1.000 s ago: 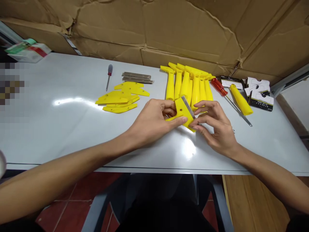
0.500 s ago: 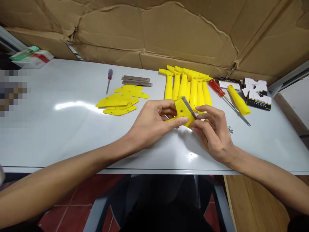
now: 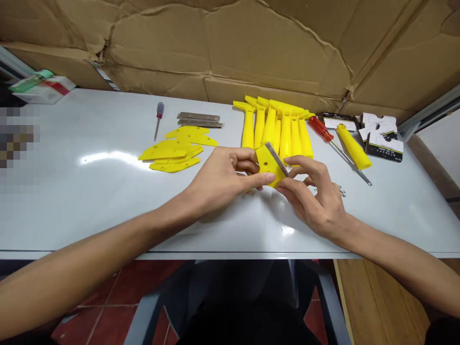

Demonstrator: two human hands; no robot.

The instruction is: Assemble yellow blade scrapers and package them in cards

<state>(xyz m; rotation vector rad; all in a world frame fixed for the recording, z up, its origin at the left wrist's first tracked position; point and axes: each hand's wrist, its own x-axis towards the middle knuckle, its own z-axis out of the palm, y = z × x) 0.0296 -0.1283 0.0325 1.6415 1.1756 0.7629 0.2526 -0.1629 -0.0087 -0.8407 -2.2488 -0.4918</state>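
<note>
My left hand (image 3: 224,177) is closed around a yellow plastic scraper (image 3: 266,163), its thumb pressed flat on the face near a small hole. Along the scraper's right edge lies a grey metal blade (image 3: 276,158), tilted down to the right. At the blade's lower end, the thumb and fingers of my right hand (image 3: 318,199) pinch it, close against the plastic. The rest of the scraper is hidden by my left fingers. Behind my hands is a row of yellow scraper handles (image 3: 268,129), heads toward the cardboard.
To the left lie flat yellow plates (image 3: 163,151), spare blades (image 3: 199,119) and a small screwdriver (image 3: 158,120). On the right are a red screwdriver (image 3: 323,130), a loose yellow handle (image 3: 354,146), black-and-white cards (image 3: 384,146) and small screws (image 3: 342,191). Cardboard (image 3: 215,43) stands behind the table.
The view has shifted slightly. Both hands have moved a little left with the scraper, and my right fingers sit nearer the blade's lower end. More of the screws shows beside my right hand.
</note>
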